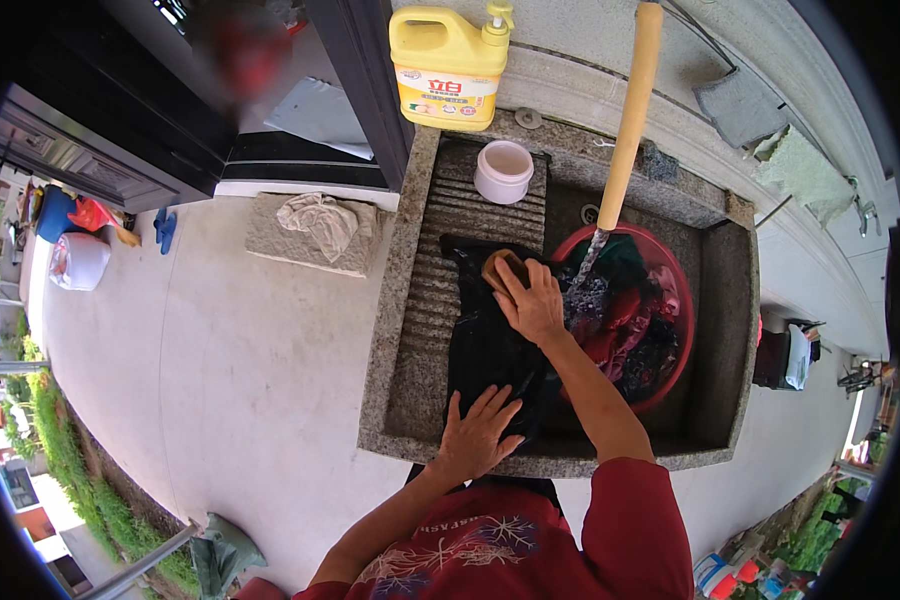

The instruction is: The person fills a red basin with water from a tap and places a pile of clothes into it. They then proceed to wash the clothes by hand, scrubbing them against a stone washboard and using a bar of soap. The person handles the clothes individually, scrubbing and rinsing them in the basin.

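Observation:
A dark wet garment [470,350] lies over the ribbed washboard [440,220] in the left part of a stone sink [372,400]. On its upper end my right hand [536,305] is closed around what looks like a brown scrubbing brush [505,268], pressing it to the cloth; its underside is hidden. Lower down, my left hand [473,438] rests flat on the garment with its fingers spread. Just right of my right hand, a red basin [686,340] holds wet clothes [625,315]. Water runs into it from a tan hose [630,120].
A pale pink tub [504,172] stands at the washboard's top. Behind it, a yellow pump jug [448,70] sits by the sink's far rim. To the left, a crumpled cloth [320,222] lies on a stone step [260,240] beside a doorway.

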`<state>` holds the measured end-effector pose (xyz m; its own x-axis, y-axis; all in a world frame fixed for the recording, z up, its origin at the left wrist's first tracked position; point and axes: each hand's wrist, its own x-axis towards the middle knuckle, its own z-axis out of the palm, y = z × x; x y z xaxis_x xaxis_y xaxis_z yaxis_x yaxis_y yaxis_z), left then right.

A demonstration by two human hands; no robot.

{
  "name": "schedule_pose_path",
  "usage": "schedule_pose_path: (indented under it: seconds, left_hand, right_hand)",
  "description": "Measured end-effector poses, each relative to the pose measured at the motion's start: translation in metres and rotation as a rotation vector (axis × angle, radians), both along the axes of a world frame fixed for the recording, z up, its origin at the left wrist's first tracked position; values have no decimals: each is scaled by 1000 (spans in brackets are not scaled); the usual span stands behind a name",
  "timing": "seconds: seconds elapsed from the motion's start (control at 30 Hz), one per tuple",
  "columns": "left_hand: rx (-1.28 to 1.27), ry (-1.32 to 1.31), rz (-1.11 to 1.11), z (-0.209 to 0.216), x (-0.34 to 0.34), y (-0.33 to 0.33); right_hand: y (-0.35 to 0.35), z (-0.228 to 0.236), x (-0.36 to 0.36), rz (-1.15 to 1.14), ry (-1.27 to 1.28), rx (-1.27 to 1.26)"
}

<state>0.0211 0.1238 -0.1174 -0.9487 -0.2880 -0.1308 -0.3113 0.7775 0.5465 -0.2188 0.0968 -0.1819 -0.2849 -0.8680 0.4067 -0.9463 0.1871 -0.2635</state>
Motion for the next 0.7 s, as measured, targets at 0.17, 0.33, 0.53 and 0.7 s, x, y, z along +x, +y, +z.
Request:
schedule_pose_path:
  seconds: [0.17, 0.33, 0.53, 0.7]
  left_hand:
    - [34, 117, 142, 11, 11, -1]
    - [22, 254, 56, 6, 54, 0]
    - [-69, 181, -62, 7, 63, 2]
    - [-53, 205, 30, -2, 43, -16]
  right_hand:
    - [-44, -15, -20, -482, -84, 68]
    - [38, 18, 68, 96, -340, 107]
    - [45, 34, 85, 350, -82, 154]
    - [-36, 2, 49, -95, -132, 126]
